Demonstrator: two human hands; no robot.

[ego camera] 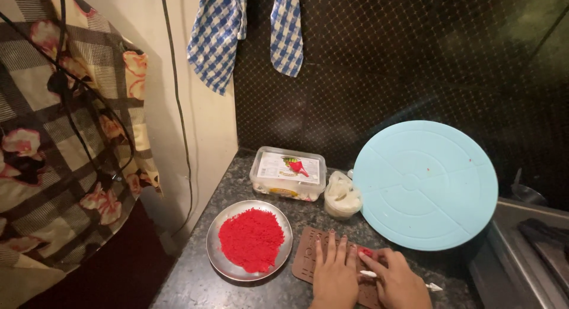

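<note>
The brown silicone mold (308,258) lies on the bench (195,285), near right of the steel plate (216,249) of red crumbs (252,239). The left hand (333,273) presses it flat, open; the right hand (396,279) pinches a thin white tool (368,274) (mold probably soft and floppy, best held by its edges).

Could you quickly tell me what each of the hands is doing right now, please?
Left hand: open, lying flat on the brown mould.
Right hand: closed on a thin white tool, forefinger pressing red paste into the mould.
</note>
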